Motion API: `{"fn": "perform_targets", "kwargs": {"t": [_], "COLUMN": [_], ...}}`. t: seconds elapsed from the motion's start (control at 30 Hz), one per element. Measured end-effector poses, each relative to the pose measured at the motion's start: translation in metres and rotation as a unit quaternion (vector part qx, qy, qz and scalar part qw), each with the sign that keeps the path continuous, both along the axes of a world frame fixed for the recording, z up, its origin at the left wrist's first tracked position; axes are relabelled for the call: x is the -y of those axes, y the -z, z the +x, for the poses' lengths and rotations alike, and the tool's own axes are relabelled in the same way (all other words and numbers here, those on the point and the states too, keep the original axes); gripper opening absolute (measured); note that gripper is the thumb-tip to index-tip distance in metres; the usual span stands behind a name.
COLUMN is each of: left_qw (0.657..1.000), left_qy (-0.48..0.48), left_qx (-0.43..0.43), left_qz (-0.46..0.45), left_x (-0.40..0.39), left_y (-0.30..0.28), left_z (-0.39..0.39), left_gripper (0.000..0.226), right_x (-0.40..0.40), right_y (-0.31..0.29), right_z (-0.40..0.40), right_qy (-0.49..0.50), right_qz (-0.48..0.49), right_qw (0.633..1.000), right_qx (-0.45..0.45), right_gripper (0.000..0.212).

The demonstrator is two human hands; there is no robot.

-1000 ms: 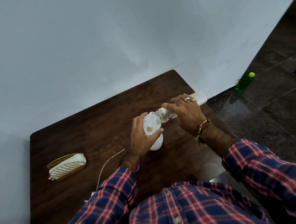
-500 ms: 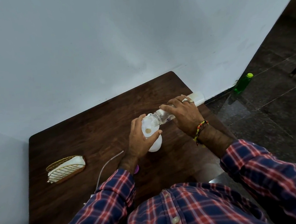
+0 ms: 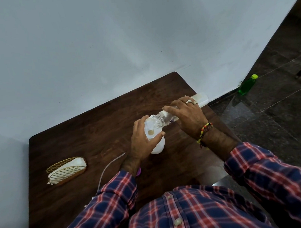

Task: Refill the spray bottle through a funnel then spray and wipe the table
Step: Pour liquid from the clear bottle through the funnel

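Note:
A white spray bottle (image 3: 158,147) stands upright on the dark wooden table (image 3: 97,135), with a white funnel (image 3: 151,129) sitting in its neck. My left hand (image 3: 141,144) wraps around the funnel and the bottle's top. My right hand (image 3: 187,114) grips a clear plastic bottle (image 3: 161,119) tipped nearly flat, its open mouth over the funnel. A thin white tube (image 3: 109,166) and a purple part (image 3: 139,171) lie near my left wrist, partly hidden by the sleeve.
A gold wire holder with white napkins (image 3: 66,170) lies at the table's left. A white block (image 3: 203,99) sits at the table's far right edge. A green bottle (image 3: 247,84) stands on the dark floor by the wall. Walls close the far and left sides.
Both hands hold their grips; the clear bottle stays tipped over the funnel. The view has shifted slightly.

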State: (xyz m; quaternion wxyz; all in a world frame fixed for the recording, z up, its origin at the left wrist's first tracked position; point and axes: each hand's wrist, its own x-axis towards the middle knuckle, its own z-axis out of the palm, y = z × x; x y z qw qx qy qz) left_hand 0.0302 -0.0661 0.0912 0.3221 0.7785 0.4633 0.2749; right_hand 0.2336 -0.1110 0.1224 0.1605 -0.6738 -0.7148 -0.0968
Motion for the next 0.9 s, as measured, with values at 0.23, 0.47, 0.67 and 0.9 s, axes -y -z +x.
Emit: {"fn": "perform_targets", "kwargs": {"t": [0.23,0.47,0.67,0.9], "left_qw": [1.0,1.0,1.0,1.0], "left_qy": [-0.005,-0.005,-0.007,-0.003], "left_qx": [-0.002,0.001,-0.002,-0.008], "left_qz": [-0.004,-0.004,-0.001,0.0], "left_x": [0.0002,0.0004,-0.0008,-0.0014], "left_y": [0.0022,0.002,0.0024,0.0017], "left_z": [0.0013,0.001,0.0006,0.0014], "left_gripper": [0.083,0.083,0.083,0.083], "right_x": [-0.0014,-0.0009,-0.0018,-0.0022], "right_y": [0.0041,0.0044,0.0063,0.0046], "right_z": [0.0023,0.001,0.0009,0.0013], "right_qy": [0.006,0.01,0.009,0.007], "right_qz": [0.0,0.014,0.024,0.026], "right_qw": [1.0,1.0,0.999,0.999], "right_qx": [0.012,0.02,0.02,0.02], "right_gripper": [0.059,0.059,0.058,0.058]}}
